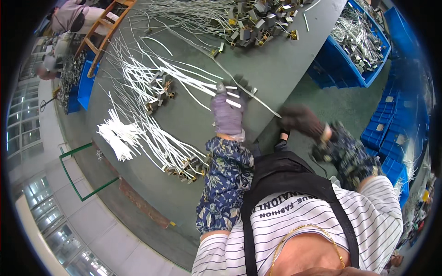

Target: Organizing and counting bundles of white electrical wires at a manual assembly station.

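Note:
My left hand (229,110), in a purple-grey glove, is over the grey table with its fingers curled round several white sleeved wires (186,76). The short white ends stick out between its fingers. My right hand (300,122), in a dark glove, is smeared by motion beyond the table's edge. One long pale wire (251,94) runs past my left hand to the fingertips of the right; whether they grip it is unclear. To the left lie bundles of white wires (163,142) with small metal-and-brass pieces (161,92) at their ends.
A large heap of wired grey block-like parts (258,23) covers the far side of the table (271,60). At the right stand a blue crate (331,64) full of wires and stacked blue crates (386,122). A wooden ladder (99,34) and another person (69,18) are at the far left.

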Motion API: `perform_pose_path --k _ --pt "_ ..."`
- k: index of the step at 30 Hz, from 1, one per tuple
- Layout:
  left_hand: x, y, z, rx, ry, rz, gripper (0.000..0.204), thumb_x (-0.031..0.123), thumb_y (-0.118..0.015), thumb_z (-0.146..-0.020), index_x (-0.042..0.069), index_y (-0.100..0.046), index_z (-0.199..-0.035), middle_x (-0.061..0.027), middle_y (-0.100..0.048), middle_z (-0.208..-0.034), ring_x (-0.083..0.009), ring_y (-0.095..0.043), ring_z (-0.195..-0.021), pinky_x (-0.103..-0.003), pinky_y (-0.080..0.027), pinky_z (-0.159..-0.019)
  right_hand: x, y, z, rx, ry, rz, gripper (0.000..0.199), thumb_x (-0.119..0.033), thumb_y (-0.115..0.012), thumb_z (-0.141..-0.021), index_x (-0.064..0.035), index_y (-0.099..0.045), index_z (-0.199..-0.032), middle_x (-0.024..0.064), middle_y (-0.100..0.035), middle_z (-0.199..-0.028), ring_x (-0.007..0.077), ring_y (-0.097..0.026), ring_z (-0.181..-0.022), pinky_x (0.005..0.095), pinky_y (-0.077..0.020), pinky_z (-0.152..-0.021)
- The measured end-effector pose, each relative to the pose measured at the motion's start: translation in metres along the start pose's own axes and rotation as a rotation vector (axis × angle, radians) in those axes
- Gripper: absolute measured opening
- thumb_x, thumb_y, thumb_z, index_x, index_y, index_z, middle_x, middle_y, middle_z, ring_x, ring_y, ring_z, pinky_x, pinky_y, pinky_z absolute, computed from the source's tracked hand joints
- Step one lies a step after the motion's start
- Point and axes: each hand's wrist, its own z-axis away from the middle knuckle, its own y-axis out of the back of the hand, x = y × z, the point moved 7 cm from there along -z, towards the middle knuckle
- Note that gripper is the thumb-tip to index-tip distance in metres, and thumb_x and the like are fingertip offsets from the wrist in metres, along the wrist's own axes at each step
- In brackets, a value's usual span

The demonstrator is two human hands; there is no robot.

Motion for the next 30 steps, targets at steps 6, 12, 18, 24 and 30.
perform_pose_path --k 6,12,18,24,30 --pt "0.035 -0.011 -0.019 -0.072 -0.106 -0.308 0.035 0.033 -0.059 -0.093 0.0 -0.052 -0.105 -0.0178 -0.065 -0.096 -0.0275 -0.064 -0.079 -0.042 -0.057 -0.07 0.175 0.013 0.212 -0.071 -0.297 0.48 0.01 -0.016 -0.063 -0.075 -0.0061 -0.064 -0.079 0.009 -0.059 -0.066 0.0266 -0.053 -0.058 0.0357 -0.0429 -0.055" --pt "0.093 -0.037 -0.033 -0.018 -0.266 -0.292 0.032 0.029 -0.055 -0.095 -0.002 -0.053 -0.101 -0.0238 -0.062 -0.102 -0.0358 -0.063 -0.092 -0.053 -0.055 -0.087 0.146 0.032 0.252 0.114 -0.851 0.01 0.02 -0.021 -0.065 -0.081 -0.0008 -0.065 -0.079 0.0046 -0.061 -0.065 0.012 -0.053 -0.061 0.0314 -0.0419 -0.055" --pt "0.114 -0.048 -0.035 -0.007 -0.298 -0.296 0.031 0.028 -0.051 -0.097 -0.002 -0.049 -0.104 -0.0269 -0.059 -0.107 -0.0404 -0.061 -0.095 -0.057 -0.054 -0.088 0.146 0.035 0.252 0.185 -0.812 -0.073 0.02 -0.02 -0.066 -0.079 -0.0001 -0.066 -0.082 0.0062 -0.063 -0.069 0.0134 -0.054 -0.063 0.0305 -0.0433 -0.058" --pt "0.104 -0.033 -0.034 0.028 -0.205 -0.504 0.03 0.027 -0.058 -0.093 -0.002 -0.052 -0.102 -0.0241 -0.061 -0.101 -0.0366 -0.063 -0.089 -0.055 -0.056 -0.081 0.162 0.048 0.261 0.261 -0.759 0.015 0.021 -0.02 -0.068 -0.076 0.001 -0.066 -0.081 0.0067 -0.063 -0.07 0.0156 -0.056 -0.064 0.0319 -0.044 -0.06" --pt "0.088 -0.003 -0.026 0.062 -0.2 -0.445 0.029 0.026 -0.06 -0.092 -0.001 -0.054 -0.102 -0.0217 -0.064 -0.094 -0.034 -0.065 -0.08 -0.052 -0.057 -0.075 0.163 0.05 0.267 0.13 -0.948 -0.013 0.02 -0.018 -0.069 -0.075 0.0005 -0.067 -0.082 0.006 -0.062 -0.068 0.0145 -0.056 -0.063 0.0317 -0.0447 -0.06"
